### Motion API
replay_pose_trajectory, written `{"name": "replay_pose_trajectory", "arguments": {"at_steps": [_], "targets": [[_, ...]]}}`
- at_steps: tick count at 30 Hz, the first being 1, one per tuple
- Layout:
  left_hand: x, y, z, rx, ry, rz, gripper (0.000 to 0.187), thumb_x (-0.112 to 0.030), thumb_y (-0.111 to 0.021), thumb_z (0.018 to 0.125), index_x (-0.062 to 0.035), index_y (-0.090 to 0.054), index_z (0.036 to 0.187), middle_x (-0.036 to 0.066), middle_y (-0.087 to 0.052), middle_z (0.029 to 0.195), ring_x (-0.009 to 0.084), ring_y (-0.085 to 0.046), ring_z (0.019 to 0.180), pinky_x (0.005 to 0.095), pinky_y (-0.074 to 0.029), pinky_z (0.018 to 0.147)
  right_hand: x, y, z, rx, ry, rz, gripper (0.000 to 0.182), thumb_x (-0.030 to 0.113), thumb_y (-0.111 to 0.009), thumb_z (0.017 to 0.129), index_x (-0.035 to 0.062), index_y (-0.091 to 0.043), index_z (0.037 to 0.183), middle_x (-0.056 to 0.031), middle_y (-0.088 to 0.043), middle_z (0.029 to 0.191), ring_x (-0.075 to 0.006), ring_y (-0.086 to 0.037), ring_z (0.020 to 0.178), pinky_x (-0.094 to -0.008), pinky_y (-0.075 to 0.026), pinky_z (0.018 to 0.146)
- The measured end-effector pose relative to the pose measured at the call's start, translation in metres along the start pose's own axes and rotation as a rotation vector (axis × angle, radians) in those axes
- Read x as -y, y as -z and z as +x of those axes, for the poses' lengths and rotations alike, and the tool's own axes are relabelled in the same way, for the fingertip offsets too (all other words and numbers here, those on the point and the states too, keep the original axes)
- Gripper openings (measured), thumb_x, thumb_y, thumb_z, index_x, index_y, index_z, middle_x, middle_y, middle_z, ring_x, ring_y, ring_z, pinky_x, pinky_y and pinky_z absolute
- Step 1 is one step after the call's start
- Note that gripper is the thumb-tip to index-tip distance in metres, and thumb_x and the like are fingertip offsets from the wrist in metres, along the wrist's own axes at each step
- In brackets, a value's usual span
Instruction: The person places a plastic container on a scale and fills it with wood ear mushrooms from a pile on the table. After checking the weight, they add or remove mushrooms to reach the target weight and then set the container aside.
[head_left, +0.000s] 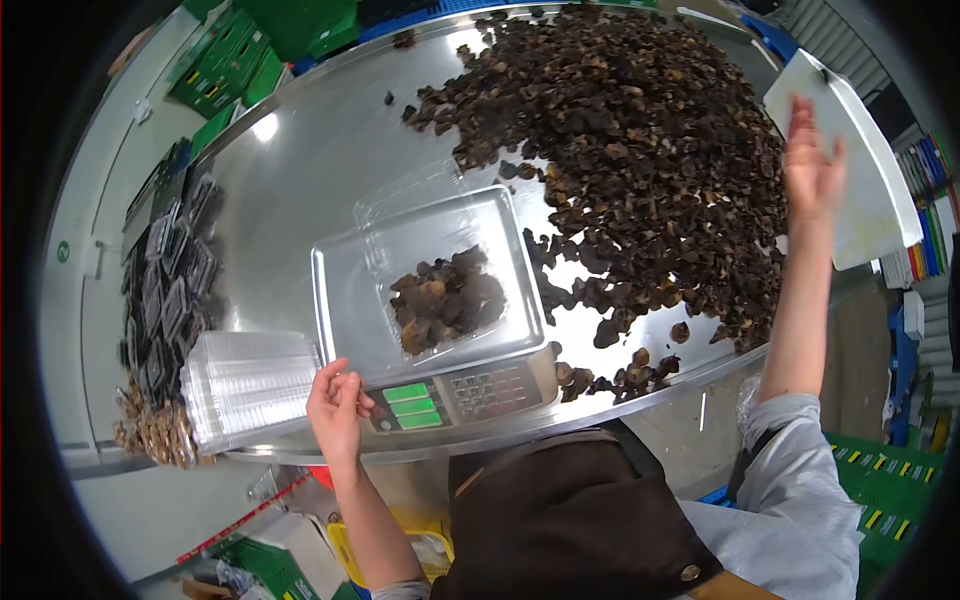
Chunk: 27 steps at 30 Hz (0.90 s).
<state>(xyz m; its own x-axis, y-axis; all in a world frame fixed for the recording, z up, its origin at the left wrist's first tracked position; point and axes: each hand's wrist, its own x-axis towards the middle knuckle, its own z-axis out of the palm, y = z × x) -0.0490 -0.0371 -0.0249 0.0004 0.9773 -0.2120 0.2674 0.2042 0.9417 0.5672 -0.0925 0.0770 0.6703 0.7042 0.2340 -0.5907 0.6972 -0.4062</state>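
A digital scale [490, 392] with a metal pan [345, 285] stands near the table's front edge. On the pan, a clear plastic clamshell container [378, 262] lies with its lid raised, and brown wood-ear-like mushrooms [445, 300] fill its near part. My left hand [338, 400] is at the scale's front left corner, its fingers loosely curled with nothing visible in them. Stretched out to the right, my right hand [812, 165] is empty with fingers apart. It appears over a white board [865, 190], beside a large heap of the same dark mushrooms [640, 140].
Left of the scale lies a stack of nested clear containers [255, 385]. Filled packs [170, 280] pile up along the left table edge. The metal table [270, 190] has a raised rim. Green crates [225, 60] stand behind it, and a yellow basket [345, 550] sits below.
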Motion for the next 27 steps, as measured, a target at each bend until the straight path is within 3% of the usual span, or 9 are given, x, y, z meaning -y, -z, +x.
{"name": "replay_pose_trajectory", "arguments": {"at_steps": [3, 5, 6, 10, 13, 16, 20, 22, 27], "targets": [[-0.003, -0.004, 0.0, -0.031, 0.018, -0.059, 0.025, -0.01, -0.06, 0.095, 0.0021, -0.056, 0.117, 0.004, -0.064, 0.08, 0.006, -0.057, 0.056, 0.0177, -0.042, 0.047, -0.025, 0.001, -0.002, 0.014, -0.026, -0.133, 0.045, 0.026, -0.048, 0.1, -0.0107, -0.043, 0.127, -0.0243, -0.056, 0.122, -0.0245, -0.062, 0.107, -0.0336, -0.057, 0.085], [-0.001, -0.011, -0.001, -0.031, 0.051, -0.061, 0.026, -0.011, -0.06, 0.095, 0.002, -0.056, 0.117, 0.005, -0.064, 0.08, 0.0062, -0.057, 0.056, 0.0181, -0.043, 0.046, -0.086, 0.031, -0.03, 0.153, -0.265, -0.463, 0.025, 0.025, -0.049, 0.1, 0.0027, -0.06, 0.098, -0.0096, -0.065, 0.081, -0.0159, -0.063, 0.067, -0.029, -0.053, 0.06], [0.001, -0.015, 0.001, -0.028, 0.082, -0.064, 0.027, -0.012, -0.061, 0.096, 0.0019, -0.056, 0.118, 0.005, -0.064, 0.08, 0.0064, -0.057, 0.055, 0.0184, -0.043, 0.045, -0.13, -0.017, -0.068, -0.162, -0.386, -0.967, 0.025, 0.024, -0.05, 0.098, 0.0045, -0.061, 0.088, -0.007, -0.061, 0.071, -0.0138, -0.059, 0.061, -0.0258, -0.049, 0.055], [0.008, -0.037, 0.0, 0.107, 0.159, 0.031, 0.04, -0.029, -0.053, 0.1, 0.0048, -0.054, 0.121, 0.013, -0.066, 0.084, 0.0134, -0.062, 0.057, 0.024, -0.049, 0.045, -0.273, -0.008, -0.121, 0.356, -0.462, -1.052, 0.042, 0.029, -0.049, 0.099, -0.0031, -0.056, 0.126, -0.0145, -0.066, 0.113, -0.0222, -0.066, 0.101, -0.0327, -0.055, 0.085], [0.012, -0.05, 0.001, 0.145, 0.207, -0.219, 0.051, -0.041, -0.044, 0.103, 0.0065, -0.054, 0.118, 0.017, -0.066, 0.085, 0.021, -0.066, 0.06, 0.028, -0.053, 0.047, -0.335, -0.023, -0.13, 0.319, -0.419, -1.346, 0.046, 0.035, -0.047, 0.1, -0.0006, -0.057, 0.127, -0.0155, -0.063, 0.121, -0.0226, -0.061, 0.112, -0.0377, -0.048, 0.097], [0.021, -0.049, 0.003, 0.155, 0.238, -0.575, 0.059, -0.048, -0.035, 0.103, 0.0067, -0.054, 0.115, 0.021, -0.066, 0.087, 0.0283, -0.068, 0.063, 0.0328, -0.056, 0.051, -0.34, -0.034, -0.127, 0.0, -0.775, -0.534, 0.045, 0.033, -0.046, 0.1, 0.0004, -0.054, 0.13, -0.0142, -0.06, 0.126, -0.0254, -0.056, 0.119, -0.0398, -0.038, 0.108], [0.024, -0.044, 0.001, 0.183, 0.252, -0.791, 0.041, -0.034, -0.046, 0.102, 0.0048, -0.055, 0.11, 0.019, -0.066, 0.085, 0.029, -0.068, 0.065, 0.0334, -0.056, 0.051, -0.281, -0.028, -0.152, 1.041, -0.065, -1.657, 0.043, 0.029, -0.058, 0.093, -0.0006, -0.054, 0.123, -0.0153, -0.061, 0.117, -0.0258, -0.059, 0.105, -0.0384, -0.043, 0.096], [0.031, -0.047, 0.004, 0.152, 0.244, -0.629, 0.029, -0.023, -0.051, 0.098, 0.0039, -0.055, 0.107, 0.018, -0.066, 0.084, 0.0272, -0.068, 0.065, 0.0325, -0.056, 0.051, -0.264, -0.031, -0.175, 0.848, -0.166, -1.583, 0.041, 0.027, -0.06, 0.092, -0.0028, -0.056, 0.12, -0.016, -0.065, 0.102, -0.0253, -0.064, 0.093, -0.0387, -0.05, 0.084], [0.025, -0.052, 0.008, 0.151, 0.311, -0.463, 0.012, 0.002, -0.058, 0.086, -0.001, -0.052, 0.095, 0.014, -0.065, 0.077, 0.022, -0.067, 0.06, 0.0294, -0.055, 0.051, -0.245, -0.037, -0.177, 0.494, -1.133, -1.311, 0.039, 0.016, -0.054, 0.089, -0.0061, -0.051, 0.121, -0.012, -0.065, 0.087, -0.0172, -0.068, 0.067, -0.0285, -0.053, 0.059]]}}
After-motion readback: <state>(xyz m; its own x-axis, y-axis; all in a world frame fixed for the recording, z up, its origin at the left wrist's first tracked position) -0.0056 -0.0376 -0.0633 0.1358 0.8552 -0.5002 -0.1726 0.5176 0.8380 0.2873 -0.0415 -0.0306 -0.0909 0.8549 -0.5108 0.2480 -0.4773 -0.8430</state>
